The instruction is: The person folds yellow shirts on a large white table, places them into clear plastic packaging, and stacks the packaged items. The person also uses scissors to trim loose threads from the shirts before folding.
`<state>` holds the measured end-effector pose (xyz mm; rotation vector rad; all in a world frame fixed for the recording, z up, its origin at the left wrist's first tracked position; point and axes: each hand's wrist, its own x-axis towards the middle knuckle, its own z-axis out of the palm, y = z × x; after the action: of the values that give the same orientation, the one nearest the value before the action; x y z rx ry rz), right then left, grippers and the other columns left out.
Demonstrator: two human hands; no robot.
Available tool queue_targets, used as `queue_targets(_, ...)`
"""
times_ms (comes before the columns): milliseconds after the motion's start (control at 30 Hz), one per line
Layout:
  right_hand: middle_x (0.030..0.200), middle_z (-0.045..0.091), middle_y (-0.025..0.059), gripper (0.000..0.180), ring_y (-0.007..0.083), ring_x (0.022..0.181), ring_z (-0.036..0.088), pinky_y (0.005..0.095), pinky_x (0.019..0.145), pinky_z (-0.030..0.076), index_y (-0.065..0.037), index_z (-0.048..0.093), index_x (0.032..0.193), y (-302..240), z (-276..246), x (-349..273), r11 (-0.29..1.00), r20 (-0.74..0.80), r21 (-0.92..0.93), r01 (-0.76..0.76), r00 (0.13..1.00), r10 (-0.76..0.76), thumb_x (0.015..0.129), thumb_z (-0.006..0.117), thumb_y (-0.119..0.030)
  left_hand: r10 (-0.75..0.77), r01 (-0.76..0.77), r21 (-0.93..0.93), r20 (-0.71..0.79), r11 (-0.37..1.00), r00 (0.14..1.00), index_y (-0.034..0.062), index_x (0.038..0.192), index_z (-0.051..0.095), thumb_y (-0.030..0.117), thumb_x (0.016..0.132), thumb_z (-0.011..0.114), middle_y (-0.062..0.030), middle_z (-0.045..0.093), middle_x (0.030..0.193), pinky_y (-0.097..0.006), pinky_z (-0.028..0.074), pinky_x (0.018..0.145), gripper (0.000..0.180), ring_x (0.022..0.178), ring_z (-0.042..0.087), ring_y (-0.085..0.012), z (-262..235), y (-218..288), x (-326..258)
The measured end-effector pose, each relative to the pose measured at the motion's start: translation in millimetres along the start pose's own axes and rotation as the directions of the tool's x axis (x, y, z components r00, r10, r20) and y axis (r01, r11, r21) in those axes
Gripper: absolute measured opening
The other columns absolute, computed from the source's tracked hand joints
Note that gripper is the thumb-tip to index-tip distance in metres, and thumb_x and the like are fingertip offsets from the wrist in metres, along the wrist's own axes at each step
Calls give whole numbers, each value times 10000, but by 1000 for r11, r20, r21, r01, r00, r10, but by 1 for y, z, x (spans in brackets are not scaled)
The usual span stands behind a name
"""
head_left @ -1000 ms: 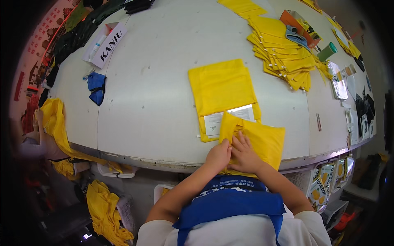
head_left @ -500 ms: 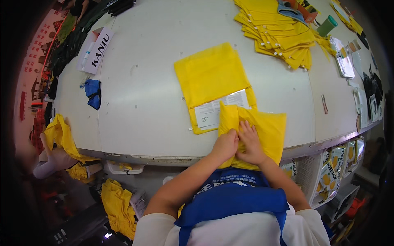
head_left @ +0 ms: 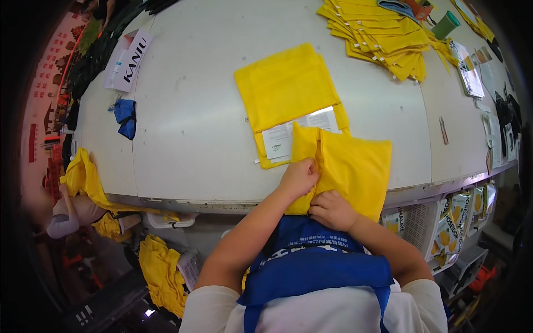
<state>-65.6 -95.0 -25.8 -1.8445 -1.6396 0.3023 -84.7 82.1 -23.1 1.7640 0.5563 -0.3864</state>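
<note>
A yellow fabric piece (head_left: 358,166), shaped like a flat pouch with a seam or zip line running down it, lies over the table's near edge in front of me. My left hand (head_left: 300,177) is closed in a fist on that line and grips the fabric there. Lower down, my right hand (head_left: 333,210) has its fingers curled and pressed together at the pouch's near edge; its fingertips are partly hidden. Just beyond lies another folded yellow piece (head_left: 283,89), with a printed white sheet (head_left: 277,143) on its near part. The pouch overlaps a corner of that sheet.
A fanned stack of yellow pieces (head_left: 377,41) is at the far right, by a green cup (head_left: 446,25). Small tweezers-like snips (head_left: 443,130) lie right. A blue cloth item (head_left: 126,119) and white sign (head_left: 130,58) are left. Another person (head_left: 72,208) handles yellow fabric at left.
My right hand has slid down toward me from the middle of the pouch to its near edge. My left fist has moved slightly up and left, and the seam line shows more openly.
</note>
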Motion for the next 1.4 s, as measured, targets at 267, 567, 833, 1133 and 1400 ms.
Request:
queue_targets(267,835,531,10,152,183,826,530,304,742,384,-127,589,869,-23,-4,5,994,-10,-109,-31,999,31,739,618,-201,-122,127,-62,74,990,990,5,770,514,6,798,539,-90,579,564,-263,426,361,37,422,554,-138,-4,6,5)
queue_targets(567,839,543,7,103,170,814,531,311,746,383,-138,583,829,-28,3,5,985,-97,-173,-3,995,-14,730,590,-167,-60,61,-24,49,998,997,7,758,526,4,774,532,-112,579,557,-289,434,367,17,415,568,-164,-4,7,2)
queue_targets(833,860,585,64,85,254,892,567,358,827,396,-94,561,807,-33,-20,29,974,-263,-83,-209,948,181,742,613,-113,448,-390,246,-259,887,855,26,808,549,128,806,634,-107,597,652,-330,471,518,133,557,597,-233,-12,-9,-54)
queue_targets(1133,878,611,117,115,276,888,579,386,826,404,-61,558,829,-37,-8,51,971,-218,-112,-210,959,182,763,622,-130,582,-290,654,-284,698,762,50,712,585,172,757,674,-118,593,671,-402,478,532,158,591,588,-307,5,-40,-92)
queue_targets(1400,869,614,112,107,270,882,581,376,809,410,-60,549,814,-34,-8,64,956,-258,-131,-262,940,222,762,617,-123,585,-312,552,-431,773,686,58,703,564,123,739,667,-126,575,648,-413,469,531,126,589,576,-318,2,-35,-84)
